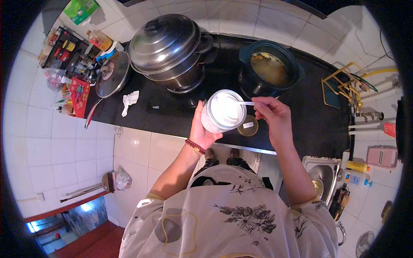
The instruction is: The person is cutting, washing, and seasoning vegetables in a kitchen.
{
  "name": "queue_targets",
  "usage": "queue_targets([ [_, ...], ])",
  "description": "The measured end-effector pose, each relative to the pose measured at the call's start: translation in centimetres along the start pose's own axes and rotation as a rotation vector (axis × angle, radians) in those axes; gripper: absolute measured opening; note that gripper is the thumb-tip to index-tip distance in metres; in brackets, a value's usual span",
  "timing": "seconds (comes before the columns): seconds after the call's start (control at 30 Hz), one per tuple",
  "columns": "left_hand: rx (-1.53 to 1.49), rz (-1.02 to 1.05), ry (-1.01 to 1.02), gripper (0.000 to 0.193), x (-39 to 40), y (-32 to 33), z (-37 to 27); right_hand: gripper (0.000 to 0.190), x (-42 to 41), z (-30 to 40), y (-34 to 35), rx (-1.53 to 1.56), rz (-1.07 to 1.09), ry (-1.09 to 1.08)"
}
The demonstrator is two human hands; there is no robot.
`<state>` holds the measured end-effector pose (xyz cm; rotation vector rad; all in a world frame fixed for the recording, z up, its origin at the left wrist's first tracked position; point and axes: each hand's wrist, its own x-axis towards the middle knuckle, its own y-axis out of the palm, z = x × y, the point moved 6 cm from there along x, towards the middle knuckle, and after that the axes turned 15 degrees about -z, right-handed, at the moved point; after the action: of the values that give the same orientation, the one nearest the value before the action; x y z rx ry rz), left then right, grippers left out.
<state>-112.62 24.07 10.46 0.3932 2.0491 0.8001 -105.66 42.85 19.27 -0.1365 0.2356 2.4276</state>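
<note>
My left hand point(204, 127) grips a clear jar point(216, 126) of white powder from below and the side, tilted so its mouth faces up toward me. A white spoon point(246, 103) is pinched by its handle between the thumb and fingers of my right hand point(273, 117). The bowl of that spoon reaches into the jar and blends with the bright powder. Below the jar, on the black countertop, lies a round lid point(248, 126) with a small white label. Behind my hands stands a dark green pot point(246, 85), uncovered, holding a yellowish-brown broth point(269, 71).
A large lidded steel steamer pot point(166, 48) sits on the stove, back left. Left of it are a glass-lidded pan point(113, 75), a crumpled tissue point(130, 101) and a rack of seasonings point(61, 48). A gold wire rack point(338, 84) stands far right; a steel sink point(322, 164) is lower right.
</note>
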Motion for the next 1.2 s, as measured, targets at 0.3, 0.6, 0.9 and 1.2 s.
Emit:
queue_targets([
  [0.3,-0.023,-0.018,-0.042,0.064,-0.2,-0.1,0.9,0.019,4.8,2.8,-5.0,0.269,-0.256,0.062],
  [0.6,0.015,-0.091,-0.06,0.067,-1.2,-0.4,1.6,0.016,10.0,6.6,-8.7,0.206,-0.411,-0.171],
  [0.9,-0.046,-0.01,-0.014,0.069,0.2,1.8,0.9,0.012,1.3,3.5,-0.6,-0.074,0.045,-0.102],
  [1.2,-0.111,0.015,-0.008,0.08,0.1,0.5,0.6,0.012,-0.1,1.5,0.7,-0.098,0.095,-0.113],
])
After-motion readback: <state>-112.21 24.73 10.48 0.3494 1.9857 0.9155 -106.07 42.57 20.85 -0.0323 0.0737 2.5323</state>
